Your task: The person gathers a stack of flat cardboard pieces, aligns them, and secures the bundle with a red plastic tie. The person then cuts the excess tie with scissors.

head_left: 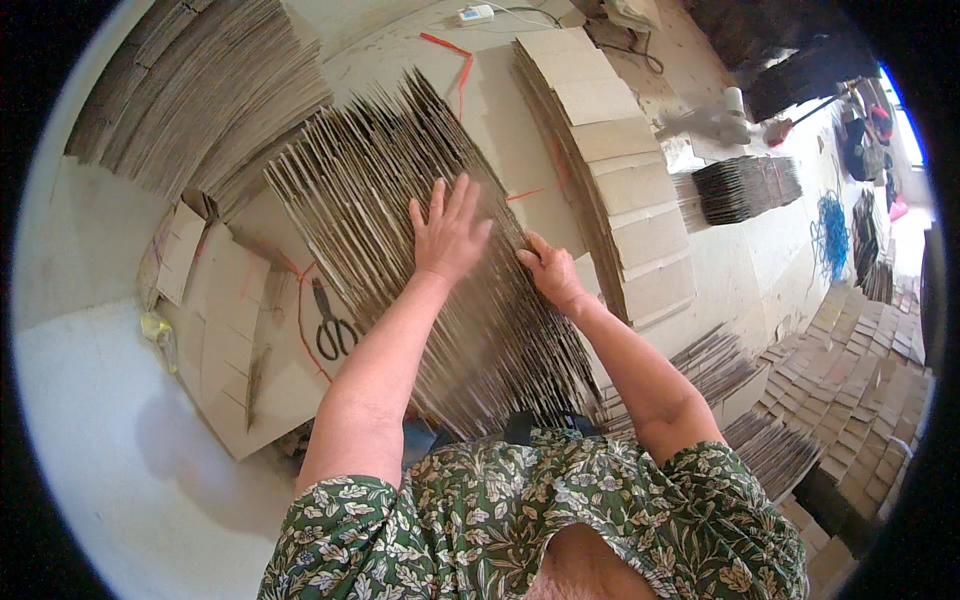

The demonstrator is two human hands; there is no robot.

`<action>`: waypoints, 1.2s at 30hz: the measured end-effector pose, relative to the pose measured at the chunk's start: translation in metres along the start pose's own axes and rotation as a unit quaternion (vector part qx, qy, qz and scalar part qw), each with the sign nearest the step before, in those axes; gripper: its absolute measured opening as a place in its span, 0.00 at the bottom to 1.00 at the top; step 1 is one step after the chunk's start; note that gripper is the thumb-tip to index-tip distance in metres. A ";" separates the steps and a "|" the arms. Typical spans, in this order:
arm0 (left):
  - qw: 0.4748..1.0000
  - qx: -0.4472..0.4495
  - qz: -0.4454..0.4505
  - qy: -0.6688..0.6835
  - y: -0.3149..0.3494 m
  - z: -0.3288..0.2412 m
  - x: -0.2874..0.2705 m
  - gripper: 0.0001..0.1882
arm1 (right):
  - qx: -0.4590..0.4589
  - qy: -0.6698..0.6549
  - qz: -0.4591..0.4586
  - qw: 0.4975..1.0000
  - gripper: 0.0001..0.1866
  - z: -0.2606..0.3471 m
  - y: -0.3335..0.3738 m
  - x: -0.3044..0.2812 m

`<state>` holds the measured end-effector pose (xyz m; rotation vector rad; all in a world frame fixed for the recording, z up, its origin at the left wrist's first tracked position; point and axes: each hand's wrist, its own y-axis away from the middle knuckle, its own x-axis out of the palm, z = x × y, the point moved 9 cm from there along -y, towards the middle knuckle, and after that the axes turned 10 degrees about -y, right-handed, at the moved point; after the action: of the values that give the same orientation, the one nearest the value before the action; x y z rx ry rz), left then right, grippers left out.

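Here a long row of flat cardboard sheets [400, 200] stands on edge, fanned like a deck of cards, running from the person's lap up and away toward the upper left. The left hand [448, 235] lies flat on top of the sheet edges near the middle of the row, fingers spread wide and straight, gripping nothing, only pressing down. The right hand [550, 272] sits just beside it at the row's right flank, fingers curled down against the edges of the sheets; whether it pinches any sheet between fingers and thumb cannot be told.

Just right of the row, a second stack of brown folded cardboard [620, 170] leans in overlapping steps, its broad plain faces showing. Orange-red strapping [455, 55] lies in loose strips on the floor beyond and between the two stacks. To the left, flat cardboard pieces [225, 340] lie on the pale floor, with black-handled scissors [333, 325] resting on them, well apart from both hands. Another large heap of cardboard sheets [200, 80] fills the upper left corner. Farther right a small dark bundle of sheets [745, 188] sits on the floor, a blue tangle of cord [830, 235] near it, and a white power strip [476, 14] lies at the top edge.
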<state>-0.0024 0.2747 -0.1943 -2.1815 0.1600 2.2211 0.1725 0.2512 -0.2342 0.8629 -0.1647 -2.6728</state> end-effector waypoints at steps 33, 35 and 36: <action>1.000 0.003 -0.014 -0.005 -0.006 -0.009 0.001 0.34 | 0.029 0.018 0.061 0.998 0.42 -0.002 0.027 -0.009; 1.000 -0.001 -0.024 0.003 -0.007 -0.009 0.001 0.35 | 0.034 -0.012 0.054 0.998 0.43 -0.010 0.026 -0.013; 1.000 -0.001 -0.020 0.001 -0.007 -0.009 0.002 0.35 | 0.040 -0.021 0.051 0.998 0.43 -0.013 0.025 -0.016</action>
<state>0.0068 0.2807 -0.1968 -2.1681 0.1131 2.1981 0.1990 0.2331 -0.2314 0.8000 -0.3182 -2.6044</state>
